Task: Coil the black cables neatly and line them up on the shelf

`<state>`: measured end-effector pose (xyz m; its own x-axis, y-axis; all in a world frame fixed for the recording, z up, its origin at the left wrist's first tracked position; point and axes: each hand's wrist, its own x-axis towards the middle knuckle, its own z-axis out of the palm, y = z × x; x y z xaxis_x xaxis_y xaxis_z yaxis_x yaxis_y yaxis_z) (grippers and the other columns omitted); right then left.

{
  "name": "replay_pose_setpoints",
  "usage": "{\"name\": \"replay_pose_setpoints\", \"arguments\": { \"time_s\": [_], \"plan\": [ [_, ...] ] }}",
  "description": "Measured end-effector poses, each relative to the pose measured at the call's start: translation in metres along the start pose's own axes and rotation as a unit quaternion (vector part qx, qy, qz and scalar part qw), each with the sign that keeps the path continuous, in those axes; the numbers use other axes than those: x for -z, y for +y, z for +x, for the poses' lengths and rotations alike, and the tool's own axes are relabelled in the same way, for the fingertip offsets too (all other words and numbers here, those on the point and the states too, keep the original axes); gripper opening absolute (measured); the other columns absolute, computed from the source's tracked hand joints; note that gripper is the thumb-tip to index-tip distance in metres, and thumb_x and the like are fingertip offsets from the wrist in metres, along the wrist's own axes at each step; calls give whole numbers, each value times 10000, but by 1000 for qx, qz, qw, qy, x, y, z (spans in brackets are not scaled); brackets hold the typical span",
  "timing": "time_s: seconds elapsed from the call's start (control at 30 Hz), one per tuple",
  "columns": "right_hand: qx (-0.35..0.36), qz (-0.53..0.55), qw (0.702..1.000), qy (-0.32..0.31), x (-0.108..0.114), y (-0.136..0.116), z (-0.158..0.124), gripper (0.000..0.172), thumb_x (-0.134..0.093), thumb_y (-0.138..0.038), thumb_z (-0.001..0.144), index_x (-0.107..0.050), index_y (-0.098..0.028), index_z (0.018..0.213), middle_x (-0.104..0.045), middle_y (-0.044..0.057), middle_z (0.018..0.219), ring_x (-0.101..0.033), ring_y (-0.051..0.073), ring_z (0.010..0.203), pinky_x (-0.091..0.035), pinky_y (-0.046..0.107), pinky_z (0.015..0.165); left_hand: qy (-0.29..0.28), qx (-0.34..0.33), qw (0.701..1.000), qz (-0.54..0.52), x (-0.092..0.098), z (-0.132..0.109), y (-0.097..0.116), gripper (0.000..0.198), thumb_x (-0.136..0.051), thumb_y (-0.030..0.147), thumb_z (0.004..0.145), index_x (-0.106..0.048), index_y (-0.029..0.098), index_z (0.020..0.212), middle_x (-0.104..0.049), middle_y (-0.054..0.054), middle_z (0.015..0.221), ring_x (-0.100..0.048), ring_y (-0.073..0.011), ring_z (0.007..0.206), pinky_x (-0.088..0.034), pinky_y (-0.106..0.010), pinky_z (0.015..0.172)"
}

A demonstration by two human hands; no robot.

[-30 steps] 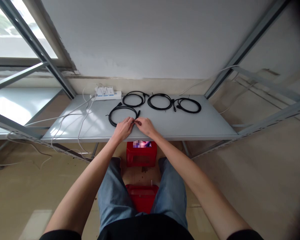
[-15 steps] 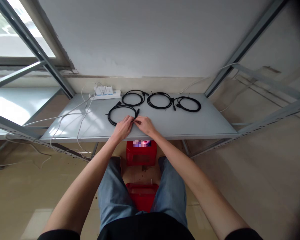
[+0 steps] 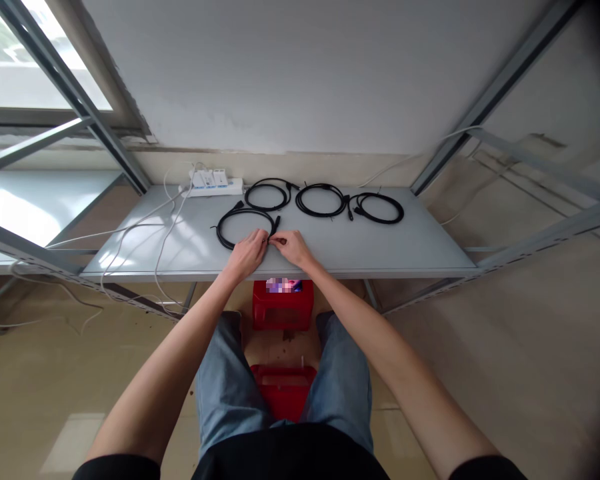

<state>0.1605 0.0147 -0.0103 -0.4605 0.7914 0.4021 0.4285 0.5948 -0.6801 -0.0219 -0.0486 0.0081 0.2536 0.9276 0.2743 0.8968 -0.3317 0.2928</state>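
Note:
A coiled black cable [image 3: 223,230] lies near the front edge of the grey shelf, its two plug ends pointing up and away. My left hand [image 3: 251,252] is closed on the front right part of this coil. Close beside it, my right hand [image 3: 291,247] pinches something too small to make out at the coil's right side. Three more coiled black cables rest farther back: one at the left [image 3: 249,195], one in the middle [image 3: 300,208] and one at the right [image 3: 399,212].
A white power strip [image 3: 233,188] with white adapters stands at the back left, and white cords [image 3: 164,248] run over the shelf's left side. Metal posts [image 3: 485,100] flank the grey shelf [image 3: 380,257]. Below are a red stool [image 3: 283,319] and my knees.
My right hand's fingers have shifted slightly beside the coil. My left hand stays on the cable. The whole view has moved very slightly.

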Motion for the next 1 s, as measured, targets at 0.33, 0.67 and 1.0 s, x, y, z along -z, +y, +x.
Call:
{"name": "replay_pose_setpoints", "arguments": {
  "time_s": [0.33, 0.67, 1.0],
  "plan": [
    [-4, -33, 999, -9, 1, -3, -1, 163, -660, -197, 958, -822, -217, 974, -742, 13, 779, -620, 157, 703, -416, 254, 690, -7, -13, 1000, 7, 3, -1, 2, 346, -268, 352, 1110, -558, 261, 1275, -632, -108, 1202, -650, -260, 1113, -508, -359, 864],
    [-35, 12, 999, 1, -1, 0, 2, 133, -626, -164, 908, -752, -206, 913, -676, -20, 694, -593, 143, 658, -423, 241, 669, -4, -9, 1000, -5, 1, -1, 1, 261, -464, 387, 1051, -558, 247, 1250, -637, -111, 1225, -653, -282, 1121, -517, -374, 879],
    [-29, 2, 1000, -3, -3, 2, 1, 116, -611, -109, 817, -667, -204, 850, -614, -39, 698, -549, 134, 657, -399, 242, 664, 9, -4, 999, -41, -6, 0, -8, 345, -454, 272, 1028, -607, 224, 1334, -635, -122, 1219, -671, -265, 1091, -536, -364, 919]
  ]
}}
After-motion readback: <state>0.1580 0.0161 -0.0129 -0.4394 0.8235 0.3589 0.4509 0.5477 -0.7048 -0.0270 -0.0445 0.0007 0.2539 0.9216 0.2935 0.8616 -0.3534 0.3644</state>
